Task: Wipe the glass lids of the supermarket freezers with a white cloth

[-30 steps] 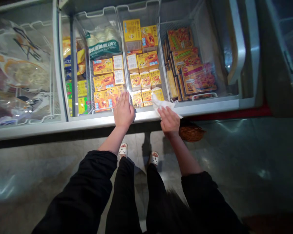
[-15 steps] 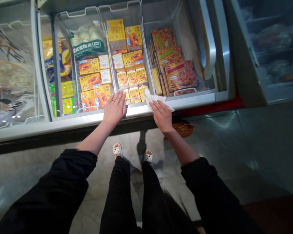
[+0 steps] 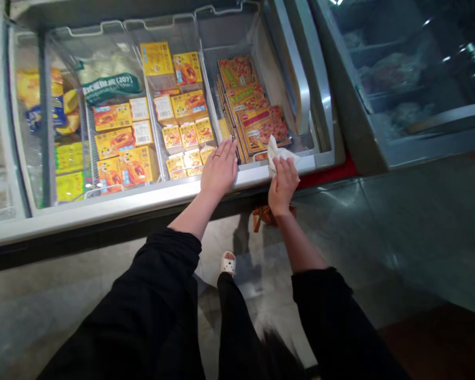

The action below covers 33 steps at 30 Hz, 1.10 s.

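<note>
My left hand (image 3: 220,168) lies flat on the front rim (image 3: 162,194) of a chest freezer, fingers stretched out and a ring on one of them. It holds nothing. Farther right along the same rim, my right hand (image 3: 283,182) presses a crumpled white cloth (image 3: 277,153) against the edge; whether it is fabric or paper I cannot tell. Behind my left hand, inside the freezer, stand yellow tart boxes (image 3: 189,105). Flat pizza boxes (image 3: 262,126) lean in a stack just behind the white cloth.
A green-labelled bag (image 3: 111,87) and yellow-green packets (image 3: 70,184) lie in the freezer's left part. The freezer's sliding lid handle (image 3: 303,100) rises at the right. Another freezer (image 3: 439,134) stands beyond it. A brown object (image 3: 266,216) sits on the floor below the rim.
Both hands have moved right along the freezer rim, the white cloth travelling with my right hand. The camera view has shifted right too, and one foot is now hidden.
</note>
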### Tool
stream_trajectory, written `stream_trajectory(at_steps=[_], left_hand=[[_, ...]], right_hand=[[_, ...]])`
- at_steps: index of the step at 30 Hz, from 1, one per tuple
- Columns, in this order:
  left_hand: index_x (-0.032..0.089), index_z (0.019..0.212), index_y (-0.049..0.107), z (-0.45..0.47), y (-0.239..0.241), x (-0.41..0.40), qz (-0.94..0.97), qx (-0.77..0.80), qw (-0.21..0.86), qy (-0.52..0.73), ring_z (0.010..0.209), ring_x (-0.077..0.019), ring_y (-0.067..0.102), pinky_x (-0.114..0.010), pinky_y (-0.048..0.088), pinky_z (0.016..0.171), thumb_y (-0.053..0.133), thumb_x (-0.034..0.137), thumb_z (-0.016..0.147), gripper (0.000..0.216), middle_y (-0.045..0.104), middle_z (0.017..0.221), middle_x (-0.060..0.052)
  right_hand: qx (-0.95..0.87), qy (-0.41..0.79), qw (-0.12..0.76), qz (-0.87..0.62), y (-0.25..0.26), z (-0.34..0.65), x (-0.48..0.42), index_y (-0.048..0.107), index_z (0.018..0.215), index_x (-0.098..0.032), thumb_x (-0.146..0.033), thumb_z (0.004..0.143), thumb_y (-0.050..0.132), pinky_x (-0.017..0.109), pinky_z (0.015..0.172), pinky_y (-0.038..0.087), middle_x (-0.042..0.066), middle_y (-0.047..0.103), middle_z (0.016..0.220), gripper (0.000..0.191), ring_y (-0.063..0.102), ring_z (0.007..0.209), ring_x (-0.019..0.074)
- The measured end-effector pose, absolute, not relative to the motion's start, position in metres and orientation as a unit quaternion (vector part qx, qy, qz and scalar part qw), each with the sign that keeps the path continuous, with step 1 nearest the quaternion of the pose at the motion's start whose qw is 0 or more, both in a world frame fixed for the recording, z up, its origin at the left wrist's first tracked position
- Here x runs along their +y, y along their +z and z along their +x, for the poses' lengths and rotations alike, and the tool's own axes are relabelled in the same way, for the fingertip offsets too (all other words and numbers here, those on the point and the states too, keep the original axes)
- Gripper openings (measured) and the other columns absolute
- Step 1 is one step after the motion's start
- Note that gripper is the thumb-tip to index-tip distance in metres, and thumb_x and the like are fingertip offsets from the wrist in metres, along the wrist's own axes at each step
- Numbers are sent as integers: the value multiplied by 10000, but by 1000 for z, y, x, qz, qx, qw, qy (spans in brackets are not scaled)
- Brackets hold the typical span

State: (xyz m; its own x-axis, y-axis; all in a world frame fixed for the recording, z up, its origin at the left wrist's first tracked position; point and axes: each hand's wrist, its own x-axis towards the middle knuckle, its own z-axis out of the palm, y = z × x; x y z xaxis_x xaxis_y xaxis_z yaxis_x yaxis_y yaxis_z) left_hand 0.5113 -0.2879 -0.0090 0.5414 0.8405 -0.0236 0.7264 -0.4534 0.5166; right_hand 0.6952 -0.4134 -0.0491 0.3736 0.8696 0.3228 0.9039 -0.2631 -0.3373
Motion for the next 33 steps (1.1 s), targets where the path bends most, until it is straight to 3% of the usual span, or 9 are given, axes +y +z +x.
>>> stream_trajectory(at_steps=[3,8,13,16,23,27,33], left_hand=[[121,1657,483,508,-8,-291,840,477,225,127,1664,-274,363,-480,307,1381,432,204,1042,623,440,1753,-142],[94,1619,533,506,-2,-292,850,478,193,112,1638,-273,413,-463,361,1363,444,201,1030,605,498,1712,-159],[107,1610,550,506,-2,-291,853,474,186,114,1632,-279,423,-480,381,1359,450,216,1033,595,525,1695,-147],[97,1606,555,506,-3,-291,853,474,186,111,1635,-287,415,-482,377,1362,451,226,1036,594,516,1699,-154],[127,1652,500,506,-5,-292,852,474,195,102,1653,-265,380,-473,336,1381,448,237,1046,618,502,1715,-128],[116,1657,485,507,-5,-292,845,482,211,100,1668,-268,347,-464,311,1387,438,244,1064,609,460,1741,-146],[144,1688,432,506,-11,-292,827,491,238,138,1676,-251,334,-447,325,1383,383,305,1127,586,422,1770,-122]], right_hand=[[-568,-54,227,-789,-54,679,-417,676,1502,-150,-115,1051,315,476,1260,396,160,678,1555,579,522,1525,271],[-678,11,187,-711,-58,713,-427,741,1435,-242,-137,1052,339,382,1222,398,89,725,1511,566,586,1484,205],[-574,-43,225,-786,-66,790,-434,745,1441,-216,-162,1058,311,493,1209,435,149,714,1508,582,576,1506,269],[-542,-87,256,-796,-75,805,-434,773,1408,-143,-171,1068,282,482,1215,422,227,710,1486,598,568,1509,296],[-447,-120,299,-835,-85,806,-406,775,1386,-93,-25,952,282,515,1239,387,264,704,1469,660,548,1527,294],[-402,-115,281,-864,-79,783,-394,731,1433,-47,18,940,250,560,1252,362,291,664,1505,692,491,1572,303],[-509,-22,290,-810,-66,671,-407,684,1493,-94,-64,1010,338,577,1318,293,242,636,1572,595,457,1582,310]])
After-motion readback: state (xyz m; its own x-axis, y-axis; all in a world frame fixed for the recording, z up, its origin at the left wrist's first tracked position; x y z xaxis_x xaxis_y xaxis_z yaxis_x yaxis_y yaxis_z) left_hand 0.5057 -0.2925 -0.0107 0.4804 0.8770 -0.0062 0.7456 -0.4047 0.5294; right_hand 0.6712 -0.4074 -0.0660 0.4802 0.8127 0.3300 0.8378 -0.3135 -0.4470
